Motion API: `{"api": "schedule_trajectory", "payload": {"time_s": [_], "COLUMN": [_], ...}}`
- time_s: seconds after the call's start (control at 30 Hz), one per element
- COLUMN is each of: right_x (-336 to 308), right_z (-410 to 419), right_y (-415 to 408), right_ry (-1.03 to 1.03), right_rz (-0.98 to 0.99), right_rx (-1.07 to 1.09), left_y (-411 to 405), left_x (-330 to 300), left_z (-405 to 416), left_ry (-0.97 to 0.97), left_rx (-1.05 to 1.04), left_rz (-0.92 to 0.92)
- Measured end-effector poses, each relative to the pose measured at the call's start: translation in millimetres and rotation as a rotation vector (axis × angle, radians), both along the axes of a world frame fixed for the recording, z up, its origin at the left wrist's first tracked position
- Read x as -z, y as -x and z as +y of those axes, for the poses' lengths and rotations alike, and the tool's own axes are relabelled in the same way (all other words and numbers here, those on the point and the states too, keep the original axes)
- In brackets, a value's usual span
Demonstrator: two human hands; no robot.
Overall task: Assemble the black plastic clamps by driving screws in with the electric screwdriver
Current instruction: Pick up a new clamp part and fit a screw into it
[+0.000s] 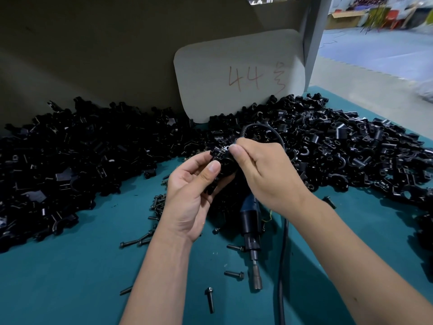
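My left hand (189,193) grips a black plastic clamp (222,161) from below, thumb on its front. My right hand (262,170) pinches at the top of that clamp with thumb and forefinger; a small screw seems to sit under the fingertips, mostly hidden. The electric screwdriver (251,228) lies on the teal table (70,277) under my right wrist, blue and black, with its bit pointing toward me. Loose black screws (210,299) lie scattered near it.
Large heaps of black clamp parts fill the left (58,165) and right (351,148) of the table. A grey card marked 44 (239,76) leans on the back wall. The screwdriver's black cable (282,266) runs toward me on the right.
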State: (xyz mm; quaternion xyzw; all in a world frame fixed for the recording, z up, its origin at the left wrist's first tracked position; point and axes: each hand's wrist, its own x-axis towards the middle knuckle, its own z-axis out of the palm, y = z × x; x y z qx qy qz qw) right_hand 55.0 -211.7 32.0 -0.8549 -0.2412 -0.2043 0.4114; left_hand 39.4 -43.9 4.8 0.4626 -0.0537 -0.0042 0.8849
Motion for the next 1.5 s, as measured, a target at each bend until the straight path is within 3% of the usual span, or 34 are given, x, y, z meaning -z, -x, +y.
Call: {"api": "schedule_trajectory", "payload": {"time_s": [0.13, 0.33, 0.83, 0.97, 1.3, 1.5], "right_x": [-2, -1, -2, -2, -6, -5], "right_z": [1, -7, -3, -7, 5, -3], "right_y": [1, 1, 1, 2, 3, 4], "right_ry": [-0.095, -0.033, -0.076, -0.054, -0.07, -0.092], "right_rz": [0.067, 0.065, 0.12, 0.136, 0.223, 0.238], "right_rx": [0.09, -0.058, 0.036, -0.053, 0.132, -0.11], "left_y": [2, 2, 4, 3, 3, 0], "left_x": [1, -1, -2, -3, -2, -3], "left_z": [-3, -5, -7, -5, -7, -4], "left_ry": [-0.011, -0.003, -0.017, 0.002, 0.011, 0.118], "left_rx": [0.01, 0.013, -0.02, -0.032, -0.079, -0.115], "left_rz": [-0.002, 0.013, 0.021, 0.017, 0.024, 0.066]}}
